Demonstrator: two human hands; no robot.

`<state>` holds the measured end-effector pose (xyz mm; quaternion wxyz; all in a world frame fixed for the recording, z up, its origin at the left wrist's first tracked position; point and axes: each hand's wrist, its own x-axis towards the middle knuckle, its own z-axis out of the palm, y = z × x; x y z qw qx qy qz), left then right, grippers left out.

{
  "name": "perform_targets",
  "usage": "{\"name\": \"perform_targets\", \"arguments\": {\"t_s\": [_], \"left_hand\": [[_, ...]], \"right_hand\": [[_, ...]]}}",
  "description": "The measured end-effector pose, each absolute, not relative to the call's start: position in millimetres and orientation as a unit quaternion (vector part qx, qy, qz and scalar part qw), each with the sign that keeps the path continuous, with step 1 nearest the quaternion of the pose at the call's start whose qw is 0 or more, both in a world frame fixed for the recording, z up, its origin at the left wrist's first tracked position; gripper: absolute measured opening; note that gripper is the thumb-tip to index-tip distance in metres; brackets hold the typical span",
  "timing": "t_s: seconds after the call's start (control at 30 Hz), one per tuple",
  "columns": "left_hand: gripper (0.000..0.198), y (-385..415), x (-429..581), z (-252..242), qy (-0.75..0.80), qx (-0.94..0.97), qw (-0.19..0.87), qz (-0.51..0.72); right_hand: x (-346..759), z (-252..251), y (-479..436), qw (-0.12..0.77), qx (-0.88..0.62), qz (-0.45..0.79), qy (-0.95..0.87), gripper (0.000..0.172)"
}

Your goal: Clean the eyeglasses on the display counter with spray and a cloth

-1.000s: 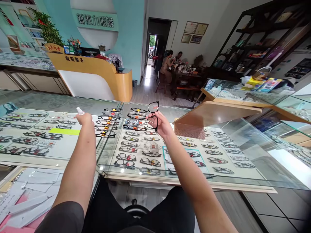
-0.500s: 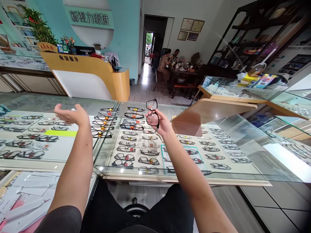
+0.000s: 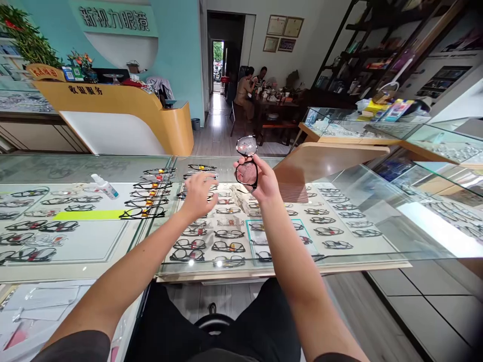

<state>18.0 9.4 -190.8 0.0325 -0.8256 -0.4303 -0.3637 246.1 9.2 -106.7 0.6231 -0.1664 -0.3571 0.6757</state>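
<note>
My right hand (image 3: 267, 182) is closed on a pair of black-framed glasses (image 3: 257, 173), held turned on end above the glass counter. Droplets speckle both lenses. My left hand (image 3: 198, 195) is open, fingers stretched forward and thumb apart, over the rows of frames left of my right hand. Nothing shows in it. A crumpled cream cloth (image 3: 241, 199) shows just below and left of the held glasses; whether it touches my right hand I cannot tell. Farther left, a small white spray bottle (image 3: 105, 186) is on the counter, apart from both hands.
A row of black glasses (image 3: 147, 200) lies on the counter left of my left forearm. More frames fill the glass display case (image 3: 279, 264). A brown wooden board (image 3: 332, 160) slants at the right. Papers (image 3: 49, 301) lie at lower left. Two people sit at a far table.
My left hand has let go of the spray bottle and moved right, towards the held glasses. My right hand keeps the glasses, slightly higher in view. The camera view has turned a little to the right.
</note>
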Motion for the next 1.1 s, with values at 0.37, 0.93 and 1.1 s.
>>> {"name": "perform_targets", "arguments": {"t_s": [0.37,0.93,1.1], "left_hand": [[0.074,-2.4,51.2,-211.4,-0.303,-0.950,-0.056,-0.050],[0.048,-2.3,35.5,-187.8,-0.280,-0.933,-0.185,-0.128],[0.049,-5.9,34.4,-186.1,-0.351,-0.907,-0.161,-0.168]], "right_hand": [[245.2,-111.8,11.2,0.614,-0.180,0.653,-0.405,0.017],[243.1,-112.3,10.5,0.602,-0.221,0.637,-0.428,0.027],[242.8,-111.3,10.5,0.597,-0.222,0.637,-0.435,0.028]]}}
